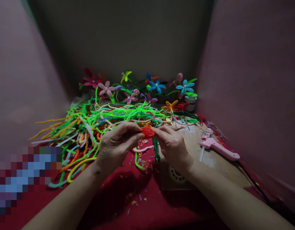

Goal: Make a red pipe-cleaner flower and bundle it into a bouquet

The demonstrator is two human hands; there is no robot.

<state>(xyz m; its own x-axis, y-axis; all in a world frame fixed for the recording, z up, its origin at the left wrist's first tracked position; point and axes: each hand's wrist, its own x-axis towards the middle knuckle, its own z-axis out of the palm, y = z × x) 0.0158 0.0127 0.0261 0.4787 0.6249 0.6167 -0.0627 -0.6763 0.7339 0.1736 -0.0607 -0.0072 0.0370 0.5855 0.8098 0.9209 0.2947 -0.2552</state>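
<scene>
Pinched between the fingertips of both hands is a small, fuzzy red-orange pipe-cleaner piece (147, 131). My left hand (118, 142) grips its left end with thumb and forefinger, and my right hand (173, 143) has its right side. The fingers partly cover it, so its exact shape is hard to make out. Just beyond my hands lies a heap of bright green pipe cleaners (128, 111). Below the held piece, a short pink pipe cleaner (144, 149) and a bent green one rest on the red cloth (133, 198).
Pipe-cleaner flowers in several colours, including a blue one (185, 87), stand at the back. A pink glue gun (220, 148) lies on a brown board (230, 172) at the right, its cord running off to the front right. A lidded jar (190, 103) stands behind. Coloured scraps litter the cloth.
</scene>
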